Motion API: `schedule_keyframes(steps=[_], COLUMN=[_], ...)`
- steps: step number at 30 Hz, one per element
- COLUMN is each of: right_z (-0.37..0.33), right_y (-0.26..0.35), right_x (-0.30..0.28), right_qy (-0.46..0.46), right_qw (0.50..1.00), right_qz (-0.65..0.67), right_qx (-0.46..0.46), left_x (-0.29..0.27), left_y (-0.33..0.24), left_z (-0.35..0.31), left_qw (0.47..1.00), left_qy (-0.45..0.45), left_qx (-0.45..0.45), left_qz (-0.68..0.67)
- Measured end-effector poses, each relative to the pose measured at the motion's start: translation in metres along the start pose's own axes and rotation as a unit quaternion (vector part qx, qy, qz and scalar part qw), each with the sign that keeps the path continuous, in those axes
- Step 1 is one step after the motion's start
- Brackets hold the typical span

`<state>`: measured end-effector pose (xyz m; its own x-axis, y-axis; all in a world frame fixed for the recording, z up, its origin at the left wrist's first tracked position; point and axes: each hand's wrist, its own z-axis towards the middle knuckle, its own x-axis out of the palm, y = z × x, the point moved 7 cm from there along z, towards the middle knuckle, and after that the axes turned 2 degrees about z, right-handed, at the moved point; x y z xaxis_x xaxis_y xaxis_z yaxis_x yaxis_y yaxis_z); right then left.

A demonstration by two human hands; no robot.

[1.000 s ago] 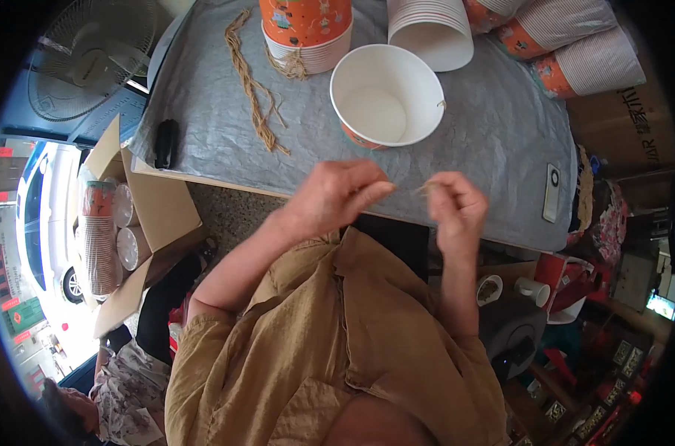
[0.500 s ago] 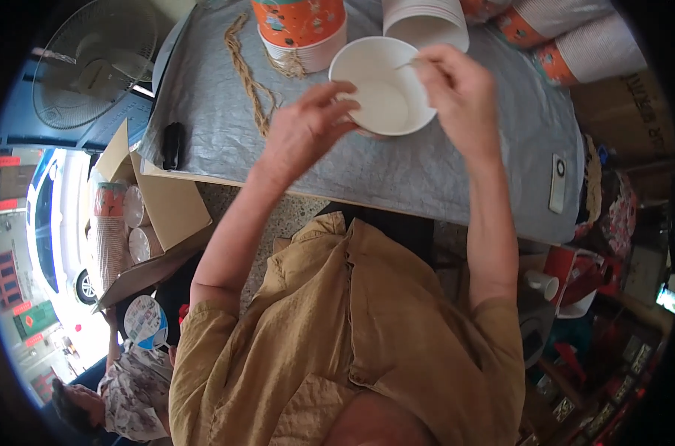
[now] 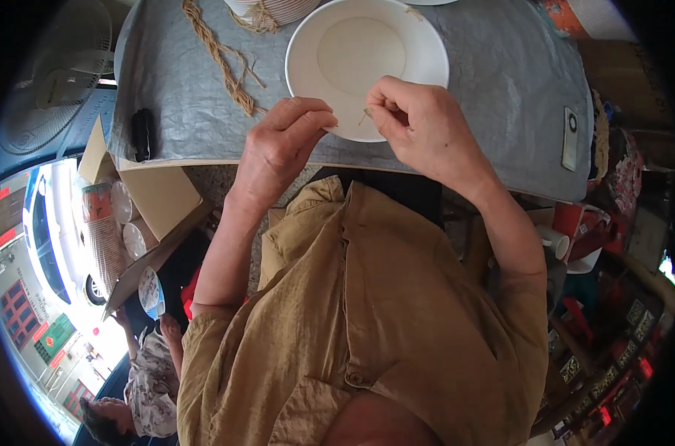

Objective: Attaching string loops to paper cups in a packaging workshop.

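A white paper bowl [image 3: 362, 44] fills the far middle of the table, its open mouth facing me. At its near rim my left hand [image 3: 281, 145] is closed in a pinch; what its fingertips hold, if anything, is too small to make out. My right hand [image 3: 430, 134] is closed over the bowl's near right side, pinching a thin tan strand of twine [image 3: 362, 118] whose short end pokes out. Another tan wisp [image 3: 414, 12] shows at the bowl's far right rim. Left of the bowl lies a loose twisted hank of twine [image 3: 220, 56].
A stack of paper bowls [image 3: 281, 10] with twine around it stands at the far edge. Grey sheeting [image 3: 501, 111] covers the table, with a black object [image 3: 142, 134] at left and a pale flat one [image 3: 570, 139] at right. A carton [image 3: 155, 197] holds bowl stacks; someone sits beside it.
Both hands have come nearer my body and lower, the left leaving the bowl's side for its near rim. The bowl appears larger, and the whole view has shifted.
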<state>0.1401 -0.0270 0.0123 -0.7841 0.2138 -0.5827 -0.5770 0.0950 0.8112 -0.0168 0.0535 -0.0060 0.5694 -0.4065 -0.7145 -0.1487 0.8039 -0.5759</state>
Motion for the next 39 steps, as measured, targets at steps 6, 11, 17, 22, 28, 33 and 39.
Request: schedule_keyframes(steps=[6,11,17,22,28,33,39], right_z=[-0.002,-0.001,0.000,0.001,-0.001,0.000,0.001], right_y=[0.008,0.008,0.008,0.007,0.010,0.008,0.008], right_x=[0.018,0.026,0.029,0.031,0.031,0.034,0.034], right_qy=[-0.055,-0.040,-0.025,-0.025,-0.013,-0.003,0.002], right_qw=[0.995,0.995,0.994,0.994,0.994,0.994,0.994], right_qz=[-0.042,-0.066,-0.084,-0.086,-0.091,-0.092,-0.096], right_qx=[-0.077,-0.069,-0.062,-0.062,-0.058,-0.051,-0.052], left_x=[0.004,0.006,0.006,0.004,0.005,0.003,0.002], left_y=[0.001,0.006,0.008,0.006,0.006,0.006,0.003], left_z=[-0.013,-0.018,-0.019,-0.018,-0.019,-0.019,-0.017], left_qw=[0.999,0.997,0.997,0.997,0.998,0.998,0.998], left_qy=[-0.022,-0.014,-0.021,-0.023,-0.020,-0.015,-0.016], left_qx=[-0.028,-0.051,-0.054,-0.052,-0.037,-0.048,-0.037], left_qz=[-0.035,-0.064,-0.048,-0.056,-0.046,-0.045,-0.043])
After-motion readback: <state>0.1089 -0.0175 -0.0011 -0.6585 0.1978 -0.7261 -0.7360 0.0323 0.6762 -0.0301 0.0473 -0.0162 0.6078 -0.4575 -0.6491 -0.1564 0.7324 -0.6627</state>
